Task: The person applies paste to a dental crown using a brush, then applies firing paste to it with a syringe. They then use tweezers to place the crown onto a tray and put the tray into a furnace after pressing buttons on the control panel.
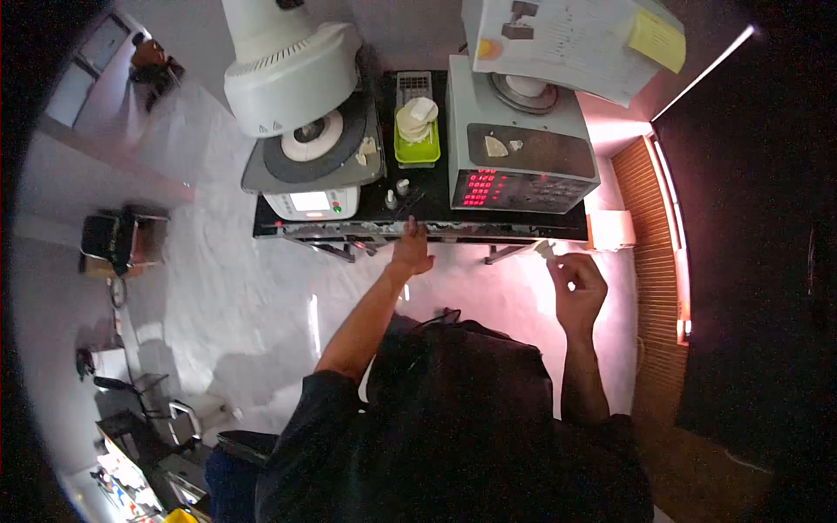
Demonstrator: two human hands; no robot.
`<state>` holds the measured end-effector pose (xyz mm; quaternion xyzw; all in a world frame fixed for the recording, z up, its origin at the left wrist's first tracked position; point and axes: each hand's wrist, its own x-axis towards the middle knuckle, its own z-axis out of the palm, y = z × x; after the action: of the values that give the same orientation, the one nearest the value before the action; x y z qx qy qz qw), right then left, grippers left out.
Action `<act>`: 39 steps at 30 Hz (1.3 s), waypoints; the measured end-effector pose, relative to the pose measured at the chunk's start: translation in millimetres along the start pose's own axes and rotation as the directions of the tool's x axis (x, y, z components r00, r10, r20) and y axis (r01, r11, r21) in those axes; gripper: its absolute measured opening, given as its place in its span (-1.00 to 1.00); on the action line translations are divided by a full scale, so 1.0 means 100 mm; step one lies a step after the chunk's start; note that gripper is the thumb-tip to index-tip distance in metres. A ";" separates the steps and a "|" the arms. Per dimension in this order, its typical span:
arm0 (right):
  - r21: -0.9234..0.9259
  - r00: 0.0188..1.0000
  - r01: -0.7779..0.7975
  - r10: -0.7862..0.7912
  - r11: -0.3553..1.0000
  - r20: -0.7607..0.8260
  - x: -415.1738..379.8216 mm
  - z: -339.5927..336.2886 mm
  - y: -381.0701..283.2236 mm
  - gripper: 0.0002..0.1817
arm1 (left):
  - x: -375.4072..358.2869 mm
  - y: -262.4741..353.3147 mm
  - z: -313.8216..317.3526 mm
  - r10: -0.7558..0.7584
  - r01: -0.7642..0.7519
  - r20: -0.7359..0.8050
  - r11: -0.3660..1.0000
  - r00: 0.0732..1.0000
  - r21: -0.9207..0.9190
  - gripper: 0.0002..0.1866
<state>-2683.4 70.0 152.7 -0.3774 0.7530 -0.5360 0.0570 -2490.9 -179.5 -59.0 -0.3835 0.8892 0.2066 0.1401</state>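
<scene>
My left hand (pixel 411 249) reaches to the front edge of the black table (pixel 418 228), fingers stretched forward and thumb apart, with nothing visible in it. Just beyond its fingertips lies a thin dark tool (pixel 408 206), too small to name. Two small pale cylindrical pieces (pixel 391 199) stand beside that tool. Off the table's right front corner, my right hand (pixel 579 288) is raised, thumb and finger pinching a small pale piece (pixel 545 250). What that piece is, I cannot make out.
A white furnace-like machine (pixel 292 78) with a raised head stands left. A grey box machine (pixel 523 179) with red digits stands right, bearing broken pale pieces (pixel 495 146). Between them, a lime-green tray (pixel 418 155) holds white round pads. Papers (pixel 567 48) hang above.
</scene>
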 end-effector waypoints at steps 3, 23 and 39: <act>-0.081 0.997 0.052 -0.056 0.995 -0.049 0.24 -0.10 0.04 -0.87 | 0.18 -0.01 0.20 -0.064 0.065 0.032 0.998 0.997 -0.017 0.14; -0.060 0.990 -0.031 0.022 0.998 -0.141 1.78 0.31 0.43 -0.78 | 0.03 0.11 0.46 -0.100 0.041 -0.220 0.965 0.970 -0.257 0.22; -0.178 0.956 0.077 -0.123 0.981 -0.266 2.74 1.03 0.61 -0.72 | -0.04 0.04 0.37 -0.089 0.043 -0.124 0.941 0.988 -0.335 0.22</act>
<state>-2858.0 -172.8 144.7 -0.3402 0.7754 -0.5212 -0.1073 -2488.2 -156.8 -88.5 -0.4446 0.8358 0.3216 0.0190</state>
